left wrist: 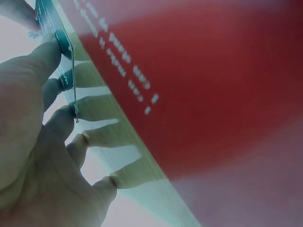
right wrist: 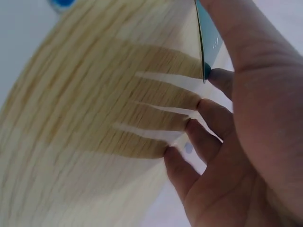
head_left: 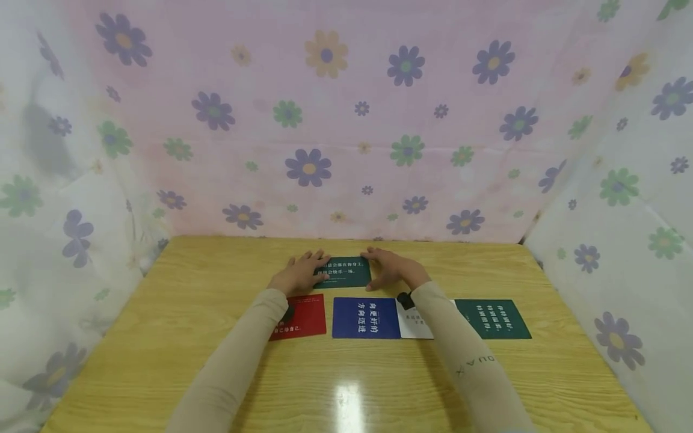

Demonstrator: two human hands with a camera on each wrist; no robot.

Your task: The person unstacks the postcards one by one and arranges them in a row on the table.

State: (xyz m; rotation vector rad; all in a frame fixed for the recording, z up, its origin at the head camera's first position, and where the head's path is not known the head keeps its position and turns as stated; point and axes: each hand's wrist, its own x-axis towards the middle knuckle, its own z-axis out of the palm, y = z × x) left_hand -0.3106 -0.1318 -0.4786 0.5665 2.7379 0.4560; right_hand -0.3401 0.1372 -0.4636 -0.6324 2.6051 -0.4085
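Both hands hold a dark green card (head_left: 342, 273) with white lettering near the back of the table. My left hand (head_left: 296, 273) is at the card's left side, its thumb over the near-left part and its index finger at the far-left corner. On the card's right side, my right hand (head_left: 391, 267) has its thumb at the near corner and its index finger at the far corner. In the right wrist view, the other fingers (right wrist: 182, 172) of that hand reach down to the wood, beside the card's edge. The left wrist view shows the left fingertips around the card edge.
A front row holds a red card (head_left: 308, 316) partly behind my left sleeve, a blue card (head_left: 365, 319), a white card (head_left: 414, 319) partly covered by my right arm, and another green card (head_left: 506, 319). Flowered cloth (head_left: 346, 132) surrounds the wooden table (head_left: 303, 385).
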